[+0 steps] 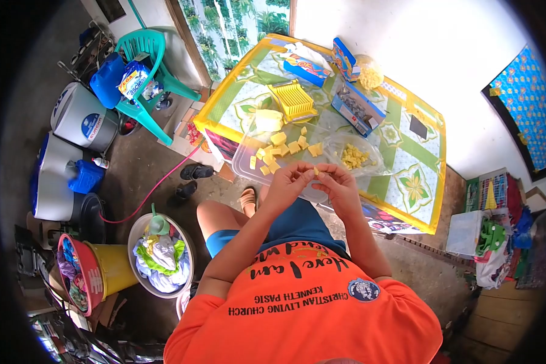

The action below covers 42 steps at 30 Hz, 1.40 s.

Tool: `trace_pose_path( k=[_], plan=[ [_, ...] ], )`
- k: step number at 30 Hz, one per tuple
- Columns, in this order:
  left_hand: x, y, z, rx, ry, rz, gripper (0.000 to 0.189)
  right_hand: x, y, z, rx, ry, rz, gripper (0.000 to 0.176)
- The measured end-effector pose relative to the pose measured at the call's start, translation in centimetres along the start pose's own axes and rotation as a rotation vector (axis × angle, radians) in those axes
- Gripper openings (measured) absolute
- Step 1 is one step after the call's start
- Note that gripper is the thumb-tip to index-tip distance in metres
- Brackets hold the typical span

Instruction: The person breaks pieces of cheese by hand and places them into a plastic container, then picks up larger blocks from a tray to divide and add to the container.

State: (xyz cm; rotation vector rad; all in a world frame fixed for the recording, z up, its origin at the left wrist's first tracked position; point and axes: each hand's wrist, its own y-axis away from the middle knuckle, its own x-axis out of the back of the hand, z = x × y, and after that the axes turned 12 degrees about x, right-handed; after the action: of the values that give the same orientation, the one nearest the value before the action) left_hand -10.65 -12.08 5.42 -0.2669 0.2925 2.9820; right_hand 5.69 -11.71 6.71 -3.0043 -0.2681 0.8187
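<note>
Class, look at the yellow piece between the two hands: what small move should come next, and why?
Probably the right hand should drop the small yellow piece into the clear tray beyond it. The piece is pinched between that hand and the left hand, similar small bits already lie in the tray, and the larger chunks sit apart, farther left.

There you sit in your matt orange cloth T-shirt, facing smooth, dull-surfaced yellow blocky chunks, a glossy see-through plastic tray, a shiny, plastic-looking green-and-white floral tablecloth and a smooth teal plastic armchair.
</note>
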Motion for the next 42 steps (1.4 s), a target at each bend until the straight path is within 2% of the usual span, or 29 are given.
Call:
trace_pose_path(
  k=[5,11,23,31,42],
  plan=[
    [-0.2,0.0,0.0,-0.003,0.058,-0.006,0.017,0.3,0.0,0.3,-0.006,0.012,-0.018,0.020],
    [-0.2,0.2,0.0,-0.038,-0.094,0.012,0.023,0.2,0.1,0.3,0.052,0.026,0.004,0.017],
    [-0.1,0.1,-0.6,0.017,-0.014,0.052,0.023,-0.1,0.1,0.0,-0.008,-0.011,0.014,0.016],
    [-0.2,0.0,-0.6,-0.042,-0.043,0.015,0.023,0.0,0.1,0.2,0.020,-0.022,0.017,0.013],
    [-0.2,0.3,0.1,0.042,0.030,-0.024,0.025,0.5,-0.1,0.9,0.064,0.033,-0.010,0.013]
  ],
)
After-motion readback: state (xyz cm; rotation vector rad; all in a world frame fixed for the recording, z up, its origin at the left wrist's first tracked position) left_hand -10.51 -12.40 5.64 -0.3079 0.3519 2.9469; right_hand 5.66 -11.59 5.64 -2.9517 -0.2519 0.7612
